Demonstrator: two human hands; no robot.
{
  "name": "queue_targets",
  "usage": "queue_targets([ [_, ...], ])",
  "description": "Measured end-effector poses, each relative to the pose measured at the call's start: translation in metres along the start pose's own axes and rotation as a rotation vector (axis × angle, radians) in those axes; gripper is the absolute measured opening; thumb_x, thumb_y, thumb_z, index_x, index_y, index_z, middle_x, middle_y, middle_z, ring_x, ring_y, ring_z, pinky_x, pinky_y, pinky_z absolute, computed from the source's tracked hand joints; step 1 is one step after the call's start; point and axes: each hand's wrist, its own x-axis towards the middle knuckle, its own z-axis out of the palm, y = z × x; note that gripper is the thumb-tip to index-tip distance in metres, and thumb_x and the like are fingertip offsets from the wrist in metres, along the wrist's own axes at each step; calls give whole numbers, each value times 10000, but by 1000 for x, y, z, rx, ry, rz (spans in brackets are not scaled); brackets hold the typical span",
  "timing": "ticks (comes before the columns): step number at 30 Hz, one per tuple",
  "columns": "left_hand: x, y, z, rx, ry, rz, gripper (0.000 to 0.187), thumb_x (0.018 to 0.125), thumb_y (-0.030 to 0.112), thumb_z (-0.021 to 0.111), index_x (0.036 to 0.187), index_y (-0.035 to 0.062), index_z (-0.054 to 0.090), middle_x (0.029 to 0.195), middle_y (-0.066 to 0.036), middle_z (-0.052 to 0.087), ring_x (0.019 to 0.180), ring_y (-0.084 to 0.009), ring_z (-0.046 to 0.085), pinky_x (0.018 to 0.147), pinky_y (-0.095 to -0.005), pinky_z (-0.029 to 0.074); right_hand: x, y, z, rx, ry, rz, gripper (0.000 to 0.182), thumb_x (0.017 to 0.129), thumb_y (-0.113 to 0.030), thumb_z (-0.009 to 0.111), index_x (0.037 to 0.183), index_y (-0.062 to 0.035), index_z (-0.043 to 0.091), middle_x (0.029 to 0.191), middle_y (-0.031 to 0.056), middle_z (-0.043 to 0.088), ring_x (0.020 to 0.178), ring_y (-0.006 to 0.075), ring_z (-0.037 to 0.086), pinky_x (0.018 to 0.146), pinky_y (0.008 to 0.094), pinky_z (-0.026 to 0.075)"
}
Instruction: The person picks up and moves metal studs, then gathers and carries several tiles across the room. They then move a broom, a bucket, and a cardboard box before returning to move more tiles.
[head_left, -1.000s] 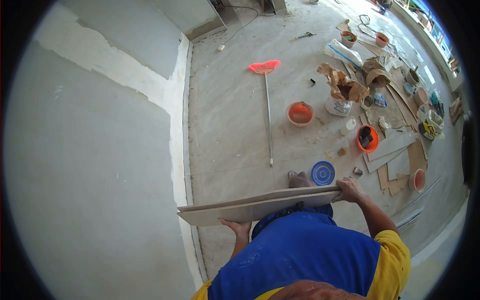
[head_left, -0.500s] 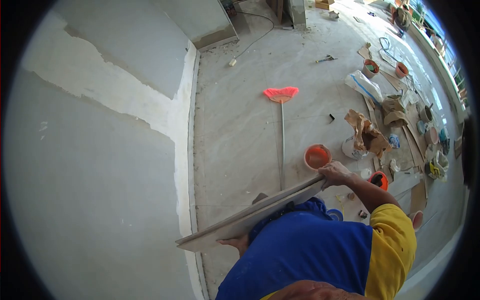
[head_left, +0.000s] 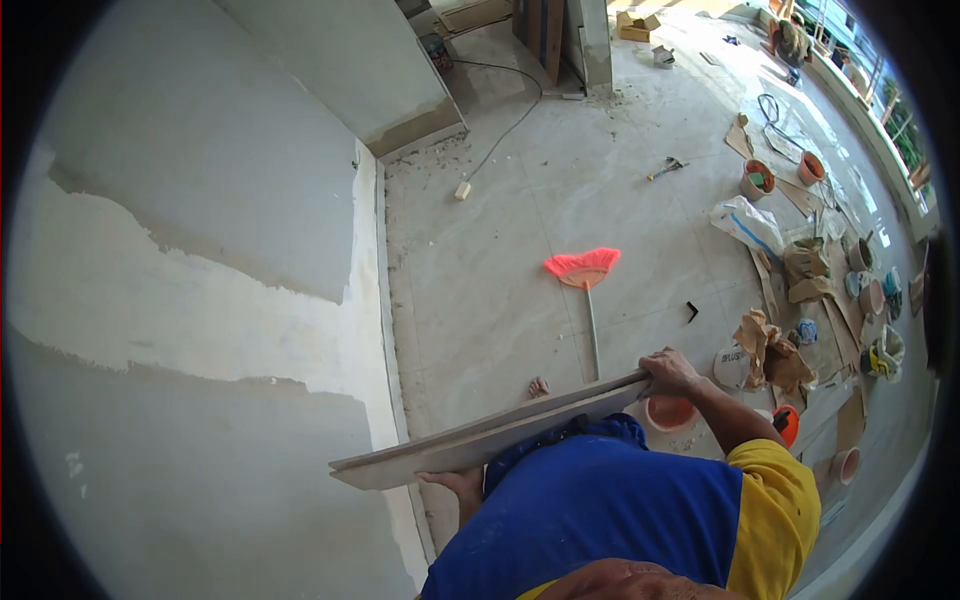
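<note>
**plankwatcher:** Tile (head_left: 490,430) update: the long grey slab has tipped since a second ago. Back then it sat almost level across the person's front; now its end at 3 o'clock rides higher and the end at 9 o'clock dips toward the plastered wall (head_left: 200,330). The view has also swung, so the pink broom (head_left: 583,268) on the floor (head_left: 520,230) sits closer to the slab than before.

**grout_guy:** Hands?

**plankwatcher:** Right hand (head_left: 668,373) is clamped over the top edge at the high end, fingers curled round it. Left hand (head_left: 455,482) is under the low end, palm up, carrying the weight. Both were on it a second ago too, so the grip hasn't changed, only the angle.

**grout_guy:** So it's in the air?

**plankwatcher:** Yep, held just in front of the blue shirt (head_left: 600,510), above the strip of floor beside the wall. My read: he's turning with it, wall side leading. Orange buckets (head_left: 670,410) are just past the right hand.
</note>
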Motion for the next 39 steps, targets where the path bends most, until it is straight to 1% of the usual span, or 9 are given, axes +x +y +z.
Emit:
queue_targets([
  [2, 71, 4, 35, -99, -182, -197, 1001, 673, 864, 342, 1401, 183, 261, 1421, -81, 288, 1291, -292, 280, 1064, -507, 253, 32, 5, -9, 27, 79, 40, 451, 537, -369, 795, 801, -99, 548, 745, 67, 607, 784, 276, 604, 761, 392, 430],
  [9, 250, -60, 216, 128, -186, -337, 1026, 625, 862, 428, 1381, 179, 309, 1418, -53, 301, 1268, -274, 321, 1051, -492, 280, 146, 46, -29, 114, 202, 392, 461, 525, -370, 807, 784, -94, 542, 737, 83, 603, 780, 295, 597, 760, 396, 428],
  [13, 327, -118, 318, 156, -20, -342, 973, 662, 856, 373, 1388, 215, 289, 1412, -47, 300, 1258, -275, 334, 1040, -496, 292, 245, 109, -83, 113, 266, 395, 471, 515, -365, 817, 773, -89, 536, 733, 87, 601, 775, 303, 593, 752, 407, 430],
  [15, 362, -147, 381, 155, -211, -338, 1040, 644, 878, 363, 1415, 194, 227, 1422, -71, 264, 1301, -285, 261, 1061, -506, 241, 301, 147, -129, 85, 287, 304, 483, 503, -362, 829, 761, -85, 528, 740, 98, 601, 772, 308, 592, 734, 417, 434],
  [19, 446, -195, 431, 113, -147, -361, 938, 702, 837, 349, 1385, 198, 286, 1414, -71, 278, 1265, -289, 318, 1053, -512, 266, 379, 195, -201, 133, 117, 430, 488, 520, -339, 837, 771, -61, 524, 759, 143, 605, 788, 356, 595, 664, 436, 455],
  [20, 414, -203, 511, 401, 4, -245, 919, 732, 814, 344, 1392, 179, 264, 1420, -94, 258, 1268, -305, 314, 1071, -520, 239, 396, 207, -216, 131, 69, 437, 491, 526, -335, 839, 782, -54, 528, 753, 152, 608, 791, 370, 595, 652, 437, 460],
  [27, 568, -292, 649, 316, -110, -459, 889, 766, 798, 282, 1401, 178, 243, 1439, -99, 221, 1297, -316, 262, 1088, -509, 201, 537, 294, -271, 121, 0, 482, 474, 551, -350, 826, 826, -66, 564, 811, 134, 619, 833, 349, 601, 692, 440, 468],
  [29, 680, -347, 622, 198, -241, -501, 990, 709, 848, 301, 1415, 157, 237, 1434, -114, 241, 1294, -337, 255, 1057, -531, 240, 583, 316, -287, 155, 30, 547, 457, 557, -326, 823, 835, -63, 574, 839, 135, 625, 856, 344, 601, 705, 437, 471],
  [39, 847, -511, 934, 255, -475, -912, 848, 765, 810, 230, 1245, 144, 439, 1214, -92, 494, 1142, -291, 445, 984, -491, 340, 747, 394, -363, 199, 285, 887, 514, 559, -338, 826, 898, -34, 587, 824, 160, 621, 838, 365, 600, 691, 440, 471],
])
